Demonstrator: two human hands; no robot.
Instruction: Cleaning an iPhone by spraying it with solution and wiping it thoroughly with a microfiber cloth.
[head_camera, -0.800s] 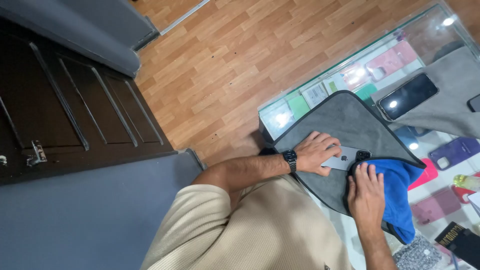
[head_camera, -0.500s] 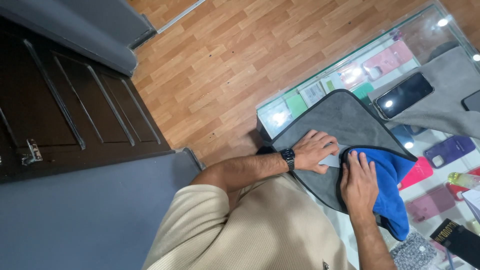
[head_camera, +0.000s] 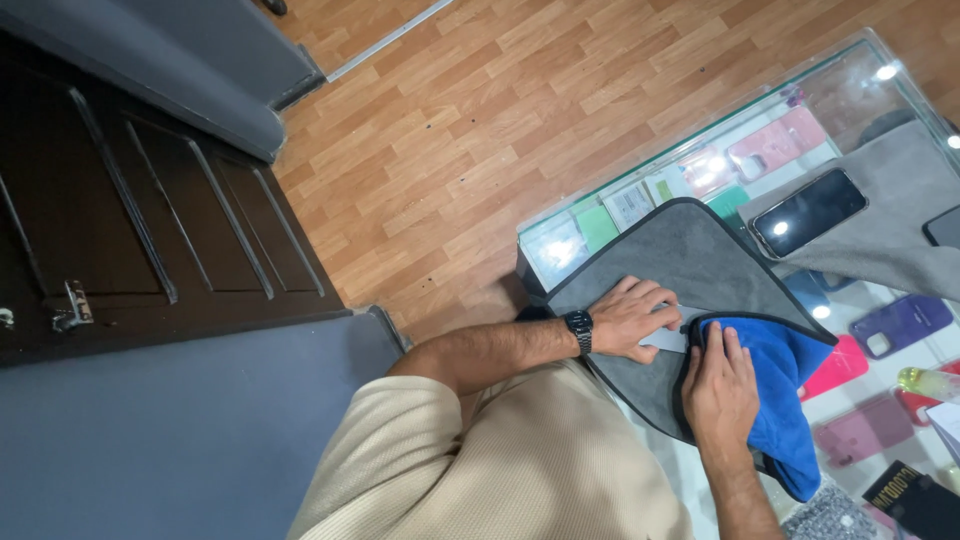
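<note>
My left hand (head_camera: 630, 318), with a black watch on its wrist, presses down on a flat pale phone-like slab (head_camera: 665, 338) lying on a grey cloth mat (head_camera: 690, 255). Only a small part of the slab shows between my hands. My right hand (head_camera: 720, 390) lies flat on a blue cloth (head_camera: 780, 390), pressing it against the slab's right end. The grey mat has a black edge and rests on a glass counter (head_camera: 600, 205).
A black phone (head_camera: 808, 212) lies on a second grey cloth (head_camera: 900, 220) at the right. Several coloured phone cases show under the glass. A dark wooden door (head_camera: 140, 220) and wood floor (head_camera: 470, 130) lie to the left.
My right hand has slid the blue cloth left over the slab, covering more of it. My left hand has stayed pressed on the slab.
</note>
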